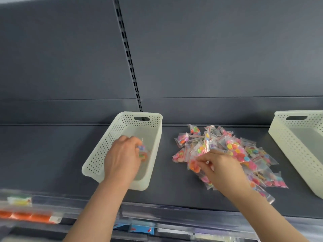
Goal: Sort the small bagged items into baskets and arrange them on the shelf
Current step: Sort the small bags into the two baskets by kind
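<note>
Working across the shelf [43,154], basket [97,159] beside the pile [236,151], the left hand [122,154] is gripping a bag [143,152] inside the basket while the right hand [222,170] is pinching an orange bag [193,165], risking dragging slick neighbours off the front edge.

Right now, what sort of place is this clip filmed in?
Probably a shop aisle or stockroom: a dark metal shelf with a slotted upright in its back panel, a clear label strip along the front edge, and white baskets flanking a pile of small bagged buttons.
</note>
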{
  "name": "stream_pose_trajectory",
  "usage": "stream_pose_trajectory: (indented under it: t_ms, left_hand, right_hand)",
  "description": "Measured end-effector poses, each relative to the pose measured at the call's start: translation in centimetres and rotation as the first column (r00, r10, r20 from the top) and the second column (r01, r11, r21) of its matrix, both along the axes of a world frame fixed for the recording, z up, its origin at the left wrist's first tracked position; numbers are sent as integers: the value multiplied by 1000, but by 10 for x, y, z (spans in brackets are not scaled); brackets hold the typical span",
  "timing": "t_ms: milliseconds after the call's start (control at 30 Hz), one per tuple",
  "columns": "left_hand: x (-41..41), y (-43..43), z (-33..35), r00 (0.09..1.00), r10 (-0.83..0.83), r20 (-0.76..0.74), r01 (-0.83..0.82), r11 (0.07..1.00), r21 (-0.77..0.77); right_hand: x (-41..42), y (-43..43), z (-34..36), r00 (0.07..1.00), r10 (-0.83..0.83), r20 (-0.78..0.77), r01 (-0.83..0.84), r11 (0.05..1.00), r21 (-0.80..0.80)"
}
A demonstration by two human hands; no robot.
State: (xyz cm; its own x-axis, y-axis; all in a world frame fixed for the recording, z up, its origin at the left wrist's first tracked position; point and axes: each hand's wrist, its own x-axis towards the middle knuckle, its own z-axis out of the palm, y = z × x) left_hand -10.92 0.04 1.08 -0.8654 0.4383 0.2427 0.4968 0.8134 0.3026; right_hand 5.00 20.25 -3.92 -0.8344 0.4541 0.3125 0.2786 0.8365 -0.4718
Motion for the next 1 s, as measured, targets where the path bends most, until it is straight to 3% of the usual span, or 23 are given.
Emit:
stream_pose_trajectory:
  t_ms: [133, 333, 467, 567, 767, 867, 1000]
  left_hand:
    - [-5, -34, -3, 992, 106, 63, -106, 994, -8]
    - [-2, -53, -4, 990, 100, 95, -100, 995, -5]
    - [-2, -43, 1, 994, 55, 91, -58, 998, 32]
    - [-1, -29, 5, 996, -16, 88, 9, 996, 83]
    - [19, 25, 4, 965, -250, 72, 234, 954, 185]
    - [30, 57, -7, 929, -355, 100, 345, 932, 107]
    - [32, 85, -35, 918, -332, 219, 350, 935, -50]
  right_hand:
    - [-29, -18, 17, 997, 68, -33, -69, 997, -33]
    - [-97, -50, 46, 971, 217, -98, -216, 976, 21]
    - [-125, -64, 39, 956, 292, -14, -292, 956, 24]
    - [-110, -46, 30, 972, 230, -45, -231, 973, -9]
    - [-36, 22, 17, 997, -83, 0, 83, 997, -4]
    - [-11, 36, 9, 988, -137, 69, 137, 991, -5]
    - [6, 37, 1, 985, -116, 130, 117, 993, -2]
